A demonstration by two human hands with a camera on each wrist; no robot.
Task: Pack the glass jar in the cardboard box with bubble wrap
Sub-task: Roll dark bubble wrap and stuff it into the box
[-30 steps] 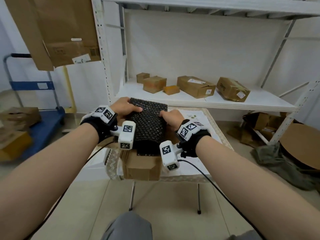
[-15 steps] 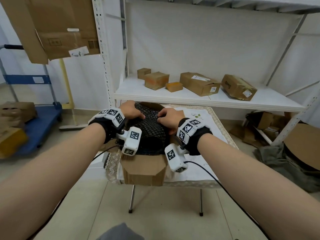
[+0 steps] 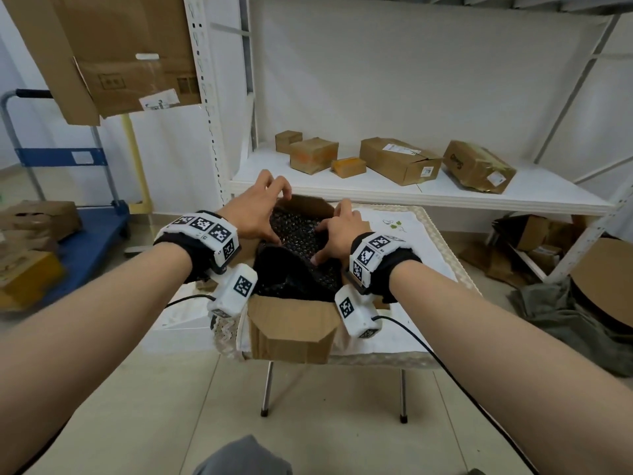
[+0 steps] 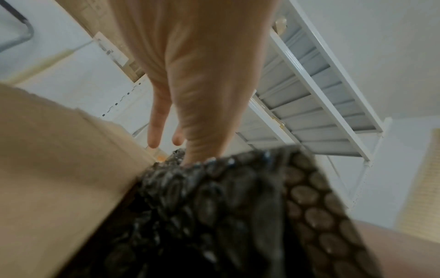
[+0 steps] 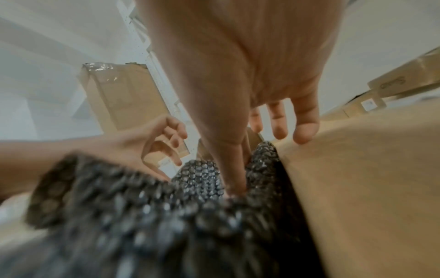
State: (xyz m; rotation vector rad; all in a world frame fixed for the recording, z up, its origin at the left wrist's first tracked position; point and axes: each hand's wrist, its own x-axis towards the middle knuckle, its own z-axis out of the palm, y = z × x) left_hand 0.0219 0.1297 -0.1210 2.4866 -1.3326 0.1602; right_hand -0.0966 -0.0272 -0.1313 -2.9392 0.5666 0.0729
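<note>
An open cardboard box (image 3: 291, 323) stands on a small white-covered table (image 3: 411, 296). Black bubble wrap (image 3: 298, 234) fills it; the glass jar is hidden, and I cannot tell where it is. My left hand (image 3: 270, 214) hovers over the box's far left corner, fingers loosely bent in the air and thumb pushed down into the bubble wrap (image 4: 214, 206). My right hand (image 3: 334, 234) rests on the right side of the bubble wrap (image 5: 197, 178), with its thumb dug in and its fingers (image 5: 304, 131) stretched over the box's right flap. Neither hand grips anything.
Behind the table a white metal shelf (image 3: 513, 197) carries several cardboard boxes. A blue trolley (image 3: 85, 241) and boxes stand on the floor at left. More boxes and a green cloth (image 3: 565, 317) lie at right. Flattened cardboard (image 3: 113, 53) hangs at upper left.
The bubble-wrapped bundle, held up by its sides a second ago, has gone down into the box. Both hands have let go of its sides; the left fingers have lifted off.
</note>
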